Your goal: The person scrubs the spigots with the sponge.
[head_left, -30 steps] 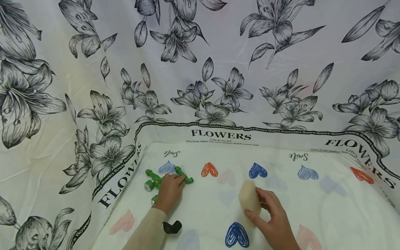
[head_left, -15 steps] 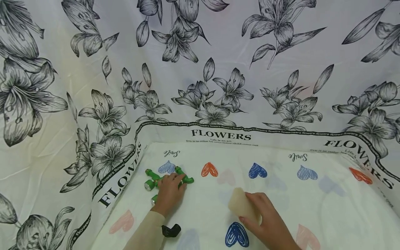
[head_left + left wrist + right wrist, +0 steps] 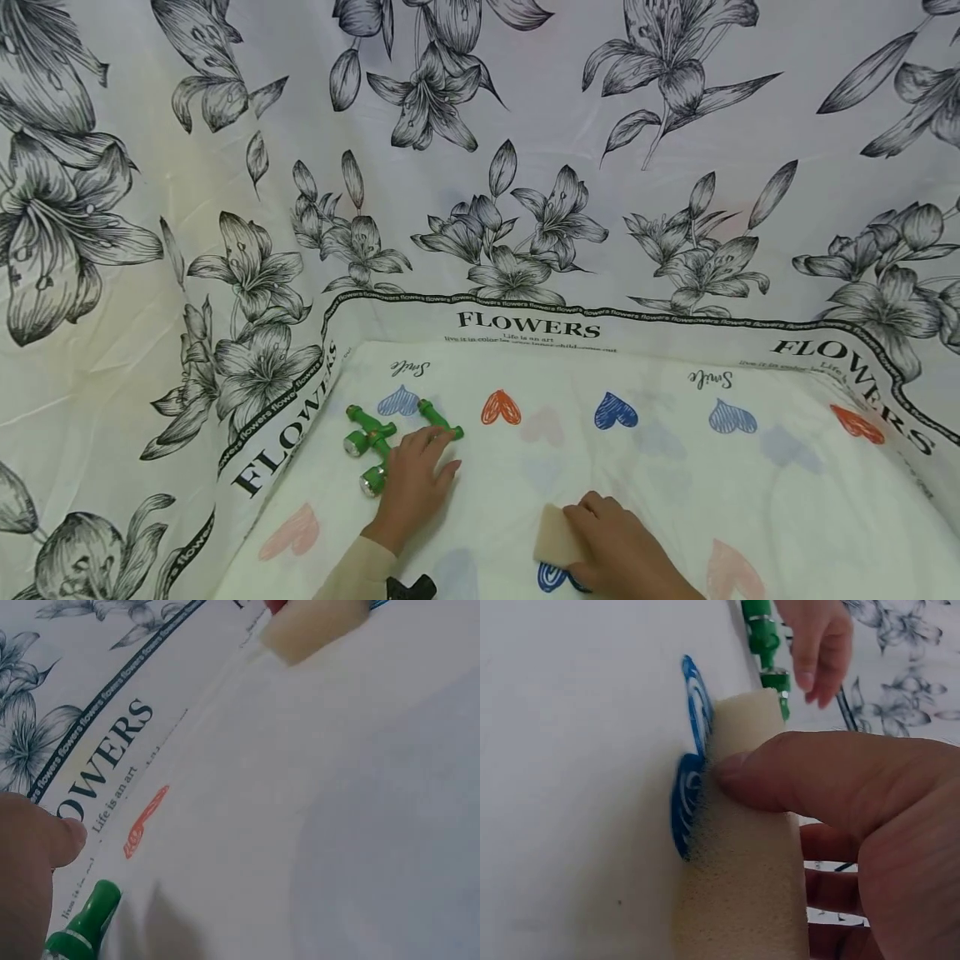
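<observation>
My right hand (image 3: 618,542) grips a cream foam sponge (image 3: 557,537) low over the white cloth, where it partly covers a dark blue printed heart (image 3: 551,577). In the right wrist view the thumb presses one face of the sponge (image 3: 742,877) and the fingers lie behind it. On the left side, my left hand (image 3: 412,483) hovers with loosely bent fingers, fingertips right at a green tube-like piece (image 3: 435,414). More green tube-like pieces (image 3: 367,421) with silver round ends lie beside and partly under that hand.
White cloth (image 3: 495,500) printed with coloured hearts covers the work surface. A flower-printed curtain (image 3: 525,100) rises at the back and along the left. By the left sleeve (image 3: 360,571) shows a black angular piece (image 3: 412,587).
My right hand has brought the sponge down and to the left, onto the blue heart. My left hand has drawn back slightly and uncovered more of the green pieces.
</observation>
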`<state>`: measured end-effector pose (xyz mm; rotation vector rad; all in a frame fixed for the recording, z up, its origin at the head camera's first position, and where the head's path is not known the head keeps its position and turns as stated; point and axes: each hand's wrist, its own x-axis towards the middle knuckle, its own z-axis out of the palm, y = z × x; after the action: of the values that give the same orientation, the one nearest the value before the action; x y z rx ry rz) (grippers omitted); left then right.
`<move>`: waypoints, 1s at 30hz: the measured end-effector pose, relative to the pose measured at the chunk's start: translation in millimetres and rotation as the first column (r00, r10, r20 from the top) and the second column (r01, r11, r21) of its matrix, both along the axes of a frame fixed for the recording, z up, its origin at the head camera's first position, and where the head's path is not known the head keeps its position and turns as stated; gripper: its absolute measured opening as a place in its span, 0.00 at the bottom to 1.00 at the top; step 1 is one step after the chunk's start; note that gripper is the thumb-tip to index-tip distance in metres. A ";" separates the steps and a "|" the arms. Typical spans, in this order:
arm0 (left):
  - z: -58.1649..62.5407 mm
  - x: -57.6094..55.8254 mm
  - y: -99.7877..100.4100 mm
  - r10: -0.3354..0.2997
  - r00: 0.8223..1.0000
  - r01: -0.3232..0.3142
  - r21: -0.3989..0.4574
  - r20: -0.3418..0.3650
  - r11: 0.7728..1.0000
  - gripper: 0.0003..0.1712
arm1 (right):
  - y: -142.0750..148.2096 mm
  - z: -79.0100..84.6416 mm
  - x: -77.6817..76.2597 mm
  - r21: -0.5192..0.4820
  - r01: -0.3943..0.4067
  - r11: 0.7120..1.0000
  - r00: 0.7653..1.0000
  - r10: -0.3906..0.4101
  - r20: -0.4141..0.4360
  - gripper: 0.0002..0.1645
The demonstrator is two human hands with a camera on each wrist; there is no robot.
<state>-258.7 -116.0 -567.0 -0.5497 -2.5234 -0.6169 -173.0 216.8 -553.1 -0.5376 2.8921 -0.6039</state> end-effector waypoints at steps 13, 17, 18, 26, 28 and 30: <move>12.1 32.4 29.8 -0.136 0.987 0.141 -0.062 0.083 0.988 0.28 | -12.1 6.7 2.1 0.052 0.021 0.998 1.000 -0.020 -0.009 0.46; 24.4 38.6 32.5 -0.152 0.979 0.166 -0.097 0.137 0.981 0.32 | -11.5 8.4 5.0 0.064 0.051 0.997 0.994 -0.044 -0.099 0.58; 26.9 39.7 32.8 -0.148 0.978 0.165 -0.107 0.147 0.981 0.34 | -10.5 9.0 5.2 0.061 0.065 0.996 0.990 -0.056 -0.130 0.61; 36.3 44.1 41.2 -0.088 0.967 0.139 -0.207 0.239 0.968 0.51 | 5.7 15.6 4.0 0.102 0.255 0.962 0.932 -0.216 -0.292 0.68; 34.6 44.9 43.6 -0.054 0.960 0.122 -0.238 0.273 0.964 0.55 | 7.8 16.9 4.4 0.102 0.302 0.948 0.930 -0.270 -0.249 0.71; 32.6 45.9 45.1 -0.017 0.952 0.101 -0.260 0.305 0.960 0.59 | 9.1 16.5 5.0 0.110 0.332 0.937 0.929 -0.305 -0.208 0.74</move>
<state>-212.8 -70.9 -534.4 -0.6753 -2.9157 -0.3971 -168.0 226.0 -536.6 -0.1059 3.2006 -0.3935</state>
